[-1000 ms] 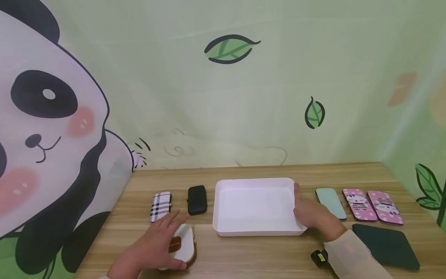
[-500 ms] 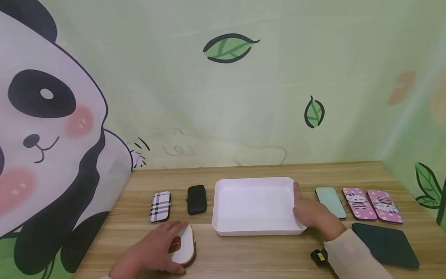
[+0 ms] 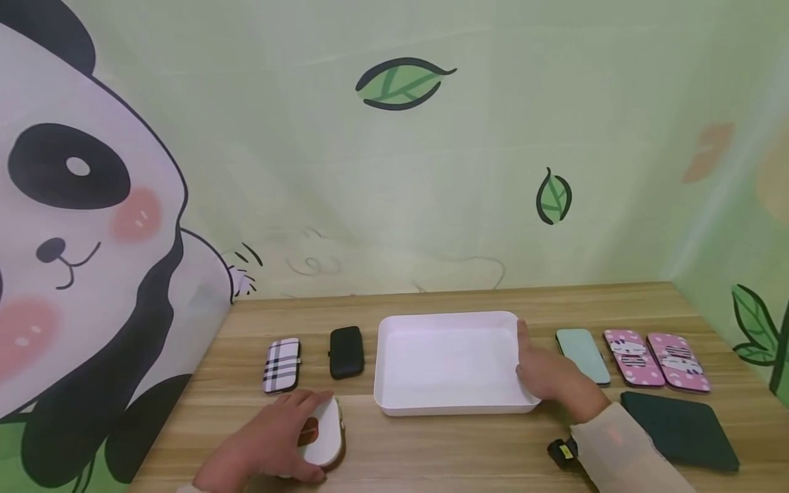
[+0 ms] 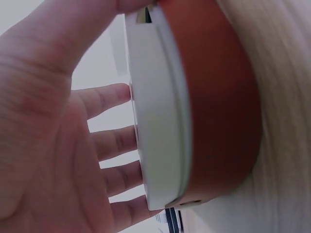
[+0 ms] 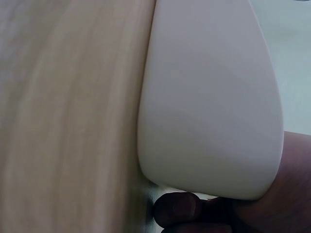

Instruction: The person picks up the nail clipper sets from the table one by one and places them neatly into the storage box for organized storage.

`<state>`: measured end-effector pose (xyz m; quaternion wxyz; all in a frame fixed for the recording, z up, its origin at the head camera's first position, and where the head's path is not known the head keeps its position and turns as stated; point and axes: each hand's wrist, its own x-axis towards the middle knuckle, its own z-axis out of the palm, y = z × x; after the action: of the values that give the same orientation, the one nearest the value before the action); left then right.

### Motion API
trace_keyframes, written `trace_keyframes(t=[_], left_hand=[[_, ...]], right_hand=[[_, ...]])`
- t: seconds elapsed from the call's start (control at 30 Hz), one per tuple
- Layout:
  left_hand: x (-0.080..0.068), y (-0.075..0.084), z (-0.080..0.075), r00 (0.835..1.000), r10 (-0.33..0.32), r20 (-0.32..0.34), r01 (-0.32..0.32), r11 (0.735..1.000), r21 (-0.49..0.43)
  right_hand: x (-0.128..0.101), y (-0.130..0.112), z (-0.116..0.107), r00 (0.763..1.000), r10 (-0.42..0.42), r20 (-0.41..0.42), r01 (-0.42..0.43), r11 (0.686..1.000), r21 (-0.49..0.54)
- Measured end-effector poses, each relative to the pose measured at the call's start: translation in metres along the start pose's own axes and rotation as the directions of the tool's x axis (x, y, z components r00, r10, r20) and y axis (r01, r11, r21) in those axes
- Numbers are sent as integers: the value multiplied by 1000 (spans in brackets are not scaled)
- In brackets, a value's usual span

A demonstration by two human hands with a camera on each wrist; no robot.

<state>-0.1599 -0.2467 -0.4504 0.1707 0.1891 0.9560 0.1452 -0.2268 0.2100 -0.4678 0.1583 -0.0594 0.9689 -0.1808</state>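
My left hand point(image 3: 268, 445) lies over a small white case with a brown base point(image 3: 324, 431) at the front left of the wooden table. In the left wrist view its fingers point(image 4: 114, 141) reach across the case's white side point(image 4: 160, 121) and the thumb presses its far end. My right hand point(image 3: 551, 380) holds the right rim of a shallow white tray point(image 3: 444, 318), thumb on the rim. The right wrist view shows the tray's outer wall point(image 5: 214, 97) with a fingertip point(image 5: 177, 208) under its corner. Nothing lies in the tray.
Behind the left hand lie a plaid case point(image 3: 281, 365) and a black case point(image 3: 346, 352). Right of the tray are a mint case point(image 3: 582, 355), two pink cases point(image 3: 627, 357) point(image 3: 678, 361) and a dark green pouch point(image 3: 678, 430). Painted walls close the back and sides.
My left hand's fingers, stretched toward the plaid case a second ago, have drawn back and closed over the white case. The right hand and tray have stayed put.
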Motion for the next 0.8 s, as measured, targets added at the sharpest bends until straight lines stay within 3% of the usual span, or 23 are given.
trace_keyframes(t=[0.33,0.8], left_hand=[[2,2,-1,999,-43,25,43,999,-5],[-1,1,0,1000,-26,13,26,1000,-1]], right_hand=[[-2,-3,-2,1000,14,10,-14,1000,7],[1,0,0,1000,15,16,-14,1000,-7]])
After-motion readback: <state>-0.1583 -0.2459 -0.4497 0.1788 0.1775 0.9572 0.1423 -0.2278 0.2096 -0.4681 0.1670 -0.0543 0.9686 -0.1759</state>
